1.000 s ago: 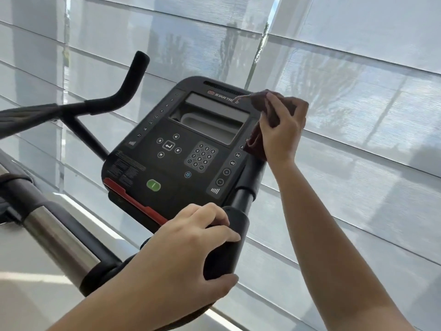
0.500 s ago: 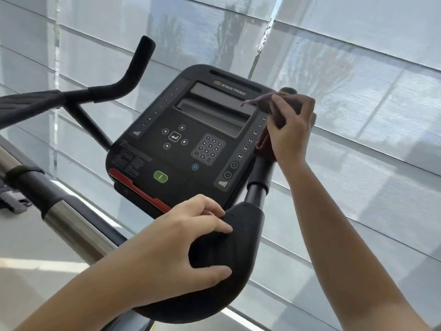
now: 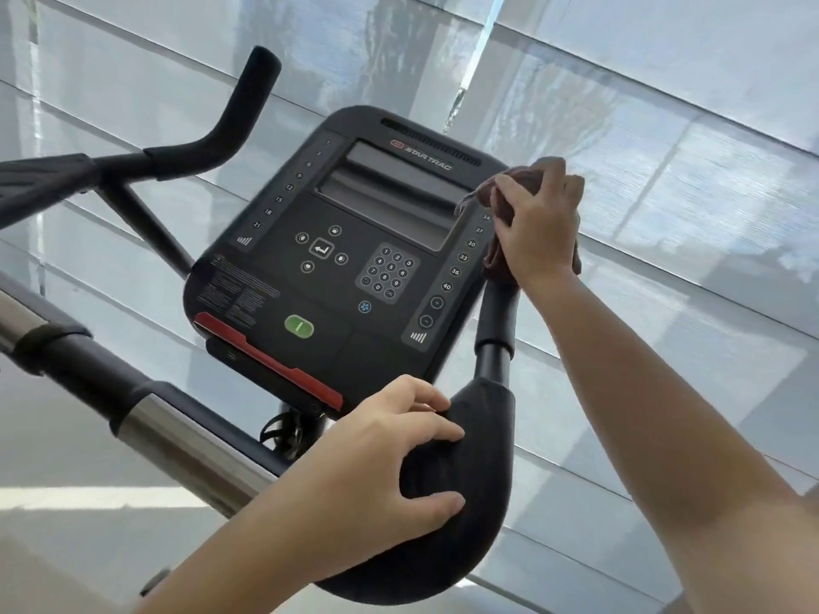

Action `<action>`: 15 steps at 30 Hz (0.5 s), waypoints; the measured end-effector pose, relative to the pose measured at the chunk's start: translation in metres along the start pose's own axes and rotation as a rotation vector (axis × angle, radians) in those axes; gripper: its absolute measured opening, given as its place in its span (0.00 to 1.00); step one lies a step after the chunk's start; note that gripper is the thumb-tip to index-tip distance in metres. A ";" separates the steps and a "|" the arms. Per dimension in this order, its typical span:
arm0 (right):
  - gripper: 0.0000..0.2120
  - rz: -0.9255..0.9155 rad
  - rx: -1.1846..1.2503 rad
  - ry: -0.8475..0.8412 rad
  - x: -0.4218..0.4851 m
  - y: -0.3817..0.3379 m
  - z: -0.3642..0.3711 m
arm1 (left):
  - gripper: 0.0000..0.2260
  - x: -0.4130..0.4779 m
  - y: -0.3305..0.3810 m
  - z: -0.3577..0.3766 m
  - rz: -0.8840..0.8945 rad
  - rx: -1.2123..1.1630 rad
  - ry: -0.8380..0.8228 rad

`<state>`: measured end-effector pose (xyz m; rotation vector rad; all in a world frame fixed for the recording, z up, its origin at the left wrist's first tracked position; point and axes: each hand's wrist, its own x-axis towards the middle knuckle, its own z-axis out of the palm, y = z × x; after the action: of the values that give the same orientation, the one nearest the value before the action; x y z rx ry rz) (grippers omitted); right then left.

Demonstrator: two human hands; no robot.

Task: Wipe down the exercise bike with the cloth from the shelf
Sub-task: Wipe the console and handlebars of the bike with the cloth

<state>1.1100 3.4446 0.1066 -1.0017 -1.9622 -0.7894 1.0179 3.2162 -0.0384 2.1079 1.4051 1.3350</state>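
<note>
On the handlebar [image 3: 494, 325], both hands [image 3: 363, 476] [image 3: 538, 223] curl, right clutching cloth [image 3: 518, 177].

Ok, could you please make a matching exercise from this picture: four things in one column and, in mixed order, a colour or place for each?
Column 1
1. cloth
2. oval button
3. left hand
4. plastic strip

Column 2
a. green
b. grips the padded handlebar bend
c. bright red, along the console's lower edge
d. held in the right hand

Pairs: 1-d, 2-a, 3-b, 4-c
</note>
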 end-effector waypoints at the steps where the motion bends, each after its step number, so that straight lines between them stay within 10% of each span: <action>1: 0.15 0.012 -0.055 -0.032 -0.003 -0.006 0.001 | 0.19 0.000 0.000 0.001 0.009 -0.005 0.006; 7: 0.08 -0.075 -0.155 -0.282 -0.042 -0.013 0.003 | 0.22 -0.001 -0.002 0.004 0.061 -0.023 0.031; 15: 0.13 -0.249 -0.326 -0.171 0.005 0.003 -0.013 | 0.22 0.002 -0.008 0.007 0.086 -0.036 0.027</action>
<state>1.1148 3.4375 0.1180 -1.0510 -2.1776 -1.2286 1.0189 3.2234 -0.0462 2.1568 1.3041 1.4149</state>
